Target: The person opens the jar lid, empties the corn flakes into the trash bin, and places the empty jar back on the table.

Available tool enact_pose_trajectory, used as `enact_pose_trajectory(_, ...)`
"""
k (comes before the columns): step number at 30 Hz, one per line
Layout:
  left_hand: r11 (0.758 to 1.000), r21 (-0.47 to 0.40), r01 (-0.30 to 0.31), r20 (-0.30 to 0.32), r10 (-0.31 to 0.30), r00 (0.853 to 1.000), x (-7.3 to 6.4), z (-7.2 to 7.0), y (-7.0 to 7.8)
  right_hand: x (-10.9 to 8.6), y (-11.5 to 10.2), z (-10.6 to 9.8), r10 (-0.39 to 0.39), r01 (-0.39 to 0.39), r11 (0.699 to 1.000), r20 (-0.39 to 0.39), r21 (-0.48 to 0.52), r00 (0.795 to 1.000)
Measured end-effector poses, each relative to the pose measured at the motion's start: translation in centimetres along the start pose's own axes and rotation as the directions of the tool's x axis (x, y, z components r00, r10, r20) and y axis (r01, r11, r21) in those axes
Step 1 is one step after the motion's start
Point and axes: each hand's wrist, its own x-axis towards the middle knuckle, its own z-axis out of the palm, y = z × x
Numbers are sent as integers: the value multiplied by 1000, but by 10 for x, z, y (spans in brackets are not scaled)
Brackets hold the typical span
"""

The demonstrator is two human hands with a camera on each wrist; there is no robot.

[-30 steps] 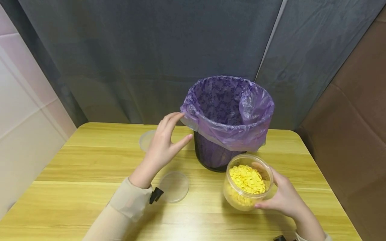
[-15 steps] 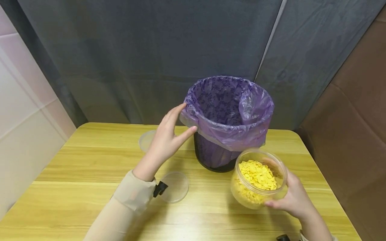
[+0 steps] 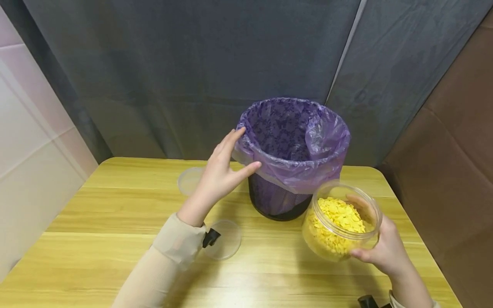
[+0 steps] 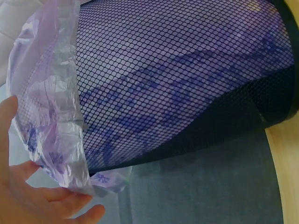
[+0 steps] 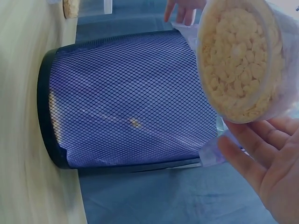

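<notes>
Left hand [image 3: 221, 172], fingers spread, at left rim of bin [image 3: 278, 197], right hand [image 3: 390, 249] gripping jar [image 3: 321, 244] of flakes [image 3: 340, 214] just front-right of bin; looks like pour set-up, next likely calling for lift and tip.

Jar [image 3: 320, 244] of yellow flakes [image 3: 342, 216], lined bin [image 3: 271, 196]

Clear, round and open, the jar is held above the surface [image 3: 265, 273], lower right of the frame. Right of centre, the black mesh bin stands upright, a patterned purple bag [image 3: 296, 175] folded over its rim.
</notes>
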Motion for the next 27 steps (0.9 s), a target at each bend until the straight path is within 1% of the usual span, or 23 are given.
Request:
enact_pose_trajectory(6, 999, -25, -25, 9, 25, 1000, 4, 8, 3, 4, -1, -2, -19, 19, 1000, -24, -20, 1000)
enact_pose_trajectory(9, 999, -29, -38, -12, 38, 999, 5, 12, 4, 3, -2, -2, -11, 10, 999, -33, -39, 999)
enact_pose_trajectory(13, 999, -24, -39, -41, 38, 998, 6, 16, 5, 3, -4, -2, -3, 1, 997, -36, -75, 999)
enact_pose_trajectory(21, 1000, -6, -30, -35, 30, 999, 9, 18, 8, 5, -6, -4, 10, -15, 994, -50, -112, 999)
enact_pose_trajectory(27, 999, -14, -52, -48, 52, 998, 10, 16, 8, 7, -8, -6, 16, -24, 994, -76, -106, 997)
